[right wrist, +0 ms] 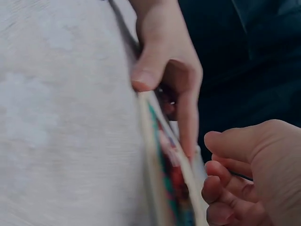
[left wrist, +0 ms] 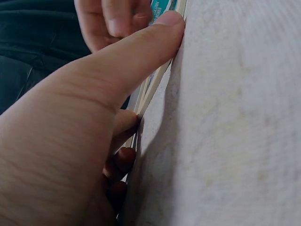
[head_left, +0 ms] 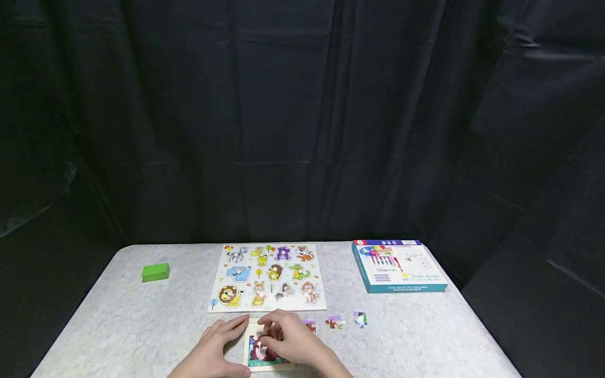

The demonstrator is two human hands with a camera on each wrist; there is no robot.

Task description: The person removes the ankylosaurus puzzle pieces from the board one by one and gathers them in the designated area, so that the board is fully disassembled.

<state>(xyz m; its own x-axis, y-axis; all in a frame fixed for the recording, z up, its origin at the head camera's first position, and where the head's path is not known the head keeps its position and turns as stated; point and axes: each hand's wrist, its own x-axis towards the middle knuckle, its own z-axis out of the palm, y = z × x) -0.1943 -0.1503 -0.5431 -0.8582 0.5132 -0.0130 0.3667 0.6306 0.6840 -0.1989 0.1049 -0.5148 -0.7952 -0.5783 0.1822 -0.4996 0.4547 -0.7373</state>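
Observation:
A small wooden jigsaw puzzle board (head_left: 271, 368) with a pale frame lies at the table's near side. Dark red, white and teal picture parts show inside it. My left hand (head_left: 215, 346) holds the board's left side, its thumb at the near corner and index finger reaching the far corner. Over the board hovers my right hand (head_left: 298, 341), fingers loosely bent, hiding part of the picture. In the right wrist view the right hand's thumb and fingertips (right wrist: 212, 188) show nothing between them. Three loose jigsaw pieces (head_left: 335, 322) lie in a row beyond the right hand.
A larger animal puzzle board (head_left: 215, 283) lies behind the hands. At the back right sits a flat boxed set (head_left: 402, 268) with a teal side. A green block (head_left: 155, 272) stands at the left. A dark curtain (head_left: 283, 121) hangs behind the table (head_left: 118, 325).

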